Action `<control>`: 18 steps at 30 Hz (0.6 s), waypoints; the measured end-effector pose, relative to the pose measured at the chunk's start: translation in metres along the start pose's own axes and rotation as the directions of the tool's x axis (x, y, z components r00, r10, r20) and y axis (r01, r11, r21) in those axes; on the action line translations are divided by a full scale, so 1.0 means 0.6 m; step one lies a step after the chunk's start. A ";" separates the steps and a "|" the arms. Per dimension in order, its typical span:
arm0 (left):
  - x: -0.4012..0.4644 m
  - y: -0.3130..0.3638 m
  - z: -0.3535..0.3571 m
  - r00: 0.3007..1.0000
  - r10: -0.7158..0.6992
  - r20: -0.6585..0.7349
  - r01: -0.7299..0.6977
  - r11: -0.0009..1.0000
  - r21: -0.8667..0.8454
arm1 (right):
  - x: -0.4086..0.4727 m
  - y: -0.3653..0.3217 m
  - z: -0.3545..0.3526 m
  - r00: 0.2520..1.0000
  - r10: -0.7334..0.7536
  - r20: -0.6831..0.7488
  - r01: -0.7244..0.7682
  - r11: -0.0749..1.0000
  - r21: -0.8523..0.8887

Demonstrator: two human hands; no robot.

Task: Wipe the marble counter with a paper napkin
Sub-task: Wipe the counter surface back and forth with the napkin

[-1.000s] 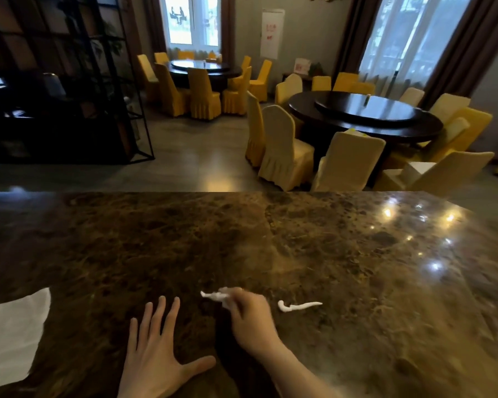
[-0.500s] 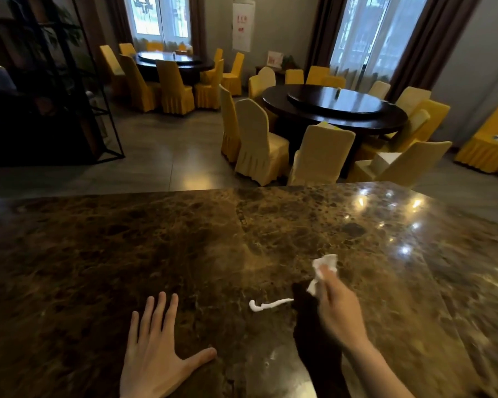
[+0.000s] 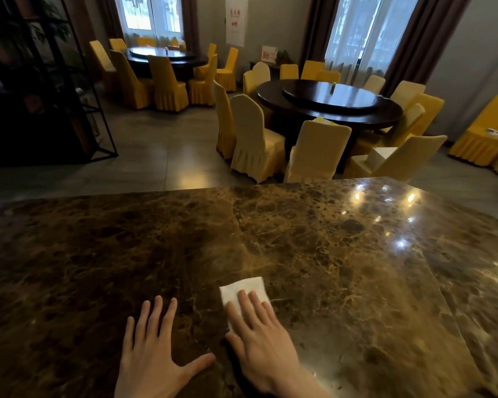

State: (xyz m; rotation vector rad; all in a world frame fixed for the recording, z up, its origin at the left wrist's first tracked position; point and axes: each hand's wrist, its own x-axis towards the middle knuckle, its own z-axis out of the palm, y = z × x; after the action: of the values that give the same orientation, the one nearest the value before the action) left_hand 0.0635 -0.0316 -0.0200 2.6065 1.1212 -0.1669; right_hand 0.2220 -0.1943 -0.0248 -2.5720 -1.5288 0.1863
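Hands lie flat and apart on marble counter [image 3: 342,268]. Right hand [image 3: 259,340] presses paper napkin [image 3: 243,290] under straight fingers, apparently to wipe; left hand [image 3: 153,357], just beside, splays empty, seemingly bracing.

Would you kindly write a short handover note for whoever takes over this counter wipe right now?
Left hand: open, flat on the marble counter, holding nothing.
Right hand: open, its straight fingers press the paper napkin flat onto the counter, just right of the left hand.
Done: the napkin is folded and down on the marble near the front edge.
Left: sweep it across the surface. The frame does not show how much has already been wiped.
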 end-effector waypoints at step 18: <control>-0.004 0.004 -0.005 0.999 -0.008 0.035 0.007 0.999 0.034 | -0.031 0.086 -0.002 0.969 0.219 -0.117 -0.214 0.975 0.060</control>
State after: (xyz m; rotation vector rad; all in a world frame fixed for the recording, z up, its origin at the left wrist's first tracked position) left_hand 0.0638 -0.0337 -0.0162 2.6189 1.1257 -0.2349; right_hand 0.2577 -0.2350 -0.0328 -2.6554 -1.1871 0.0841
